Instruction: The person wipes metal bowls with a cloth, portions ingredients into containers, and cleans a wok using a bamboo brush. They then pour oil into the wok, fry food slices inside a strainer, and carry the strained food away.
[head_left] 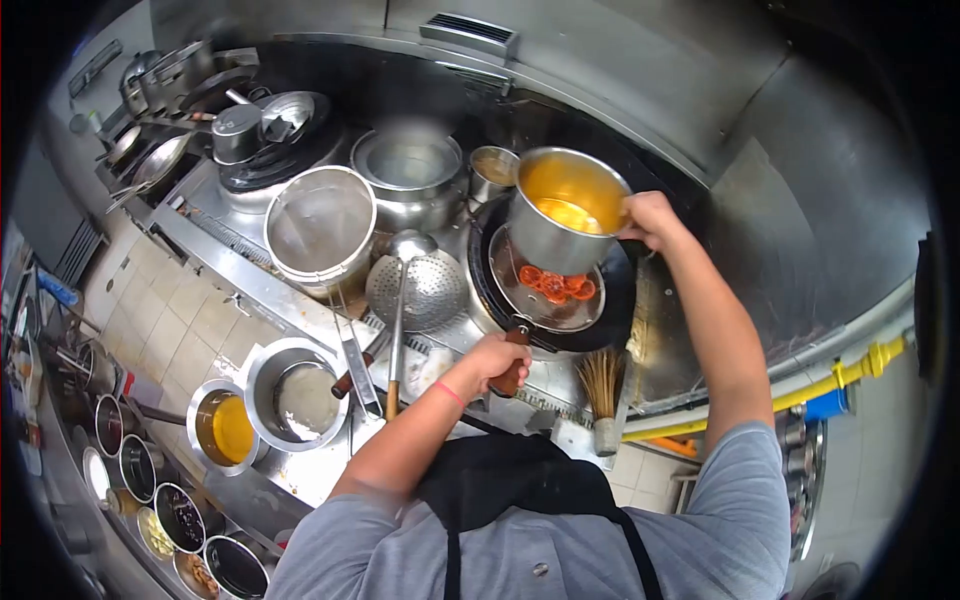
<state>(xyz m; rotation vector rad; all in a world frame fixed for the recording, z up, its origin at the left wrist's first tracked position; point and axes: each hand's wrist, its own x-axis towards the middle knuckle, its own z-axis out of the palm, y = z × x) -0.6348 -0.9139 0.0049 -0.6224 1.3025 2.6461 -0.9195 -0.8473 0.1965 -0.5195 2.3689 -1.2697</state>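
My left hand is closed around a wooden handle. The handle leads to a round, shallow grey vessel over the dark burner; I cannot tell whether it is a wok or a strainer. Bright red-orange slices lie in it. My right hand grips the side of a steel pot, tilted just above the slices. Yellow-orange liquid shows inside the pot. A perforated skimmer and a ladle lie to the left of the burner.
A tall strainer-topped pot and a wide steel pot stand on the left. Two pots, one with yellow liquid, sit nearer. A bamboo brush stands at right, by a yellow pipe. Several ingredient tubs line the lower left.
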